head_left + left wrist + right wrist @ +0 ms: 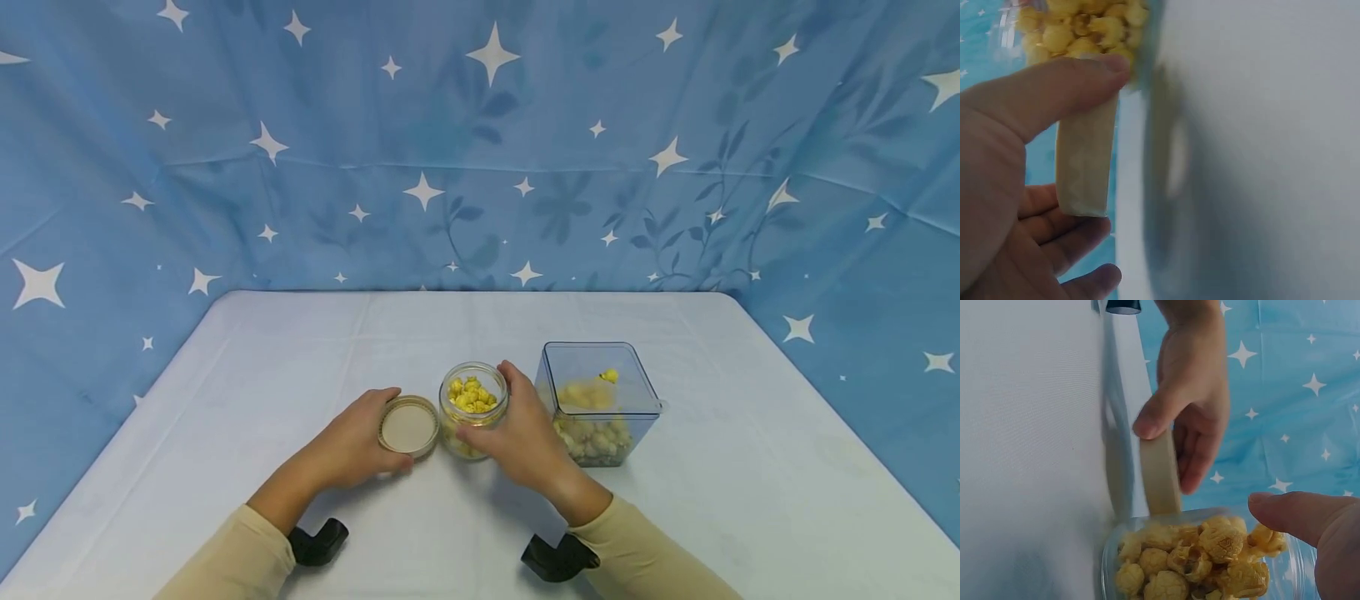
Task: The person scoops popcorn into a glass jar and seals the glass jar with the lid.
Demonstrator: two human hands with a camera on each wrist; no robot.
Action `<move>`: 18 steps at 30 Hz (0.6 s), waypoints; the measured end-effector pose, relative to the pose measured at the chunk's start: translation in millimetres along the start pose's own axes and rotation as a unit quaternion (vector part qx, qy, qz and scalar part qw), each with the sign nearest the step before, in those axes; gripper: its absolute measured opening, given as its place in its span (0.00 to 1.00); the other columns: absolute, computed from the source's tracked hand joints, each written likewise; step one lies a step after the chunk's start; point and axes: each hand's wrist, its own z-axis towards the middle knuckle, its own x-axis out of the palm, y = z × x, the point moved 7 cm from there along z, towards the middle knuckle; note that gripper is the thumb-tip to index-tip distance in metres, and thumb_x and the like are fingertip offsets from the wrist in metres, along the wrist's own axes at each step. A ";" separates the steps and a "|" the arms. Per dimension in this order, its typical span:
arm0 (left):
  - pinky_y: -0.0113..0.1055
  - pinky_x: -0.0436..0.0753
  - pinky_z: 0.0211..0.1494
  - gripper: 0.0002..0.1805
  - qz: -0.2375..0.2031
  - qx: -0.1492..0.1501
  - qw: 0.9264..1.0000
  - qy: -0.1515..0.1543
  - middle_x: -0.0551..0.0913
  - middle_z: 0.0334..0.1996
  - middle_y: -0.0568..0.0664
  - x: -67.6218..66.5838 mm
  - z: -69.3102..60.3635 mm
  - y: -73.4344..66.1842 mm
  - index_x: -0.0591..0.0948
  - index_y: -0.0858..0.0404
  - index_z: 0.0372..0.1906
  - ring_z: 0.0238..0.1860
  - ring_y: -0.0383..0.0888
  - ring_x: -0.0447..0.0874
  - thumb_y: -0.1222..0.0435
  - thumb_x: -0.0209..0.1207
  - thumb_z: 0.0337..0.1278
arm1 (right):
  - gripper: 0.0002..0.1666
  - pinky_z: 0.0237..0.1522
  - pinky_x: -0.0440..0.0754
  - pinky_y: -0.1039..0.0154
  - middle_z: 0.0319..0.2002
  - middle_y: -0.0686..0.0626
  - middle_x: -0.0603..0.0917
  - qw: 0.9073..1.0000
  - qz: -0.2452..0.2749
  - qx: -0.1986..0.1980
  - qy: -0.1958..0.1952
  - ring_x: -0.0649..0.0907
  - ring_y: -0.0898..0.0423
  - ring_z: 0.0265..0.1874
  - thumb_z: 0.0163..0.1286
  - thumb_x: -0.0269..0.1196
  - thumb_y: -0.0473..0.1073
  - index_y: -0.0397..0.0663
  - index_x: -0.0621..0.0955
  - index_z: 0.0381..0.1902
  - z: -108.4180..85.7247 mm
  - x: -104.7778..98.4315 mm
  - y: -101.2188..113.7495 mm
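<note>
In the head view my left hand (356, 443) holds a round beige lid (408, 427) by its edge, thumb on the near side and fingers on the far side. The left wrist view shows the lid's plain side band (1087, 164) off the white table. Just right of it my right hand (528, 442) grips a clear jar (450, 435), thumb in front and fingers round the far side. Yellow popcorn (474, 395) fills the uncovered jar. In the right wrist view the round popcorn pieces (1197, 559) show through the glass, below the right thumb (1300, 515).
A clear bluish box (636, 429) with more popcorn (592, 440) stands right of the jar, close to my right hand. Both wrists carry black camera mounts (558, 558). A blue star-patterned curtain (480, 125) hangs behind the white-covered table (750, 467).
</note>
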 end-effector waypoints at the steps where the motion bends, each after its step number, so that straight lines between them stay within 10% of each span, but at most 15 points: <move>1: 0.54 0.72 0.64 0.52 0.001 0.006 1.000 -0.004 0.72 0.63 0.64 -2.9 -0.2 -2.4 0.64 0.76 0.70 0.63 0.58 0.72 0.57 0.78 0.43 | 0.59 0.67 0.66 0.41 0.71 0.33 0.65 1.000 -0.001 -0.003 -0.001 0.68 0.40 0.68 0.54 0.78 0.45 0.30 0.58 0.74 0.1 0.1 -0.4; 18: 0.56 0.73 0.64 0.53 0.020 0.073 0.995 -0.069 0.71 0.64 0.65 -47.3 -6.9 -39.3 0.64 0.75 0.70 0.63 0.59 0.72 0.62 0.80 0.39 | 0.61 0.66 0.68 0.42 0.69 0.34 0.67 1.000 -0.016 0.004 0.001 0.70 0.41 0.66 0.54 0.79 0.47 0.33 0.58 0.75 0.1 1.0 -1.8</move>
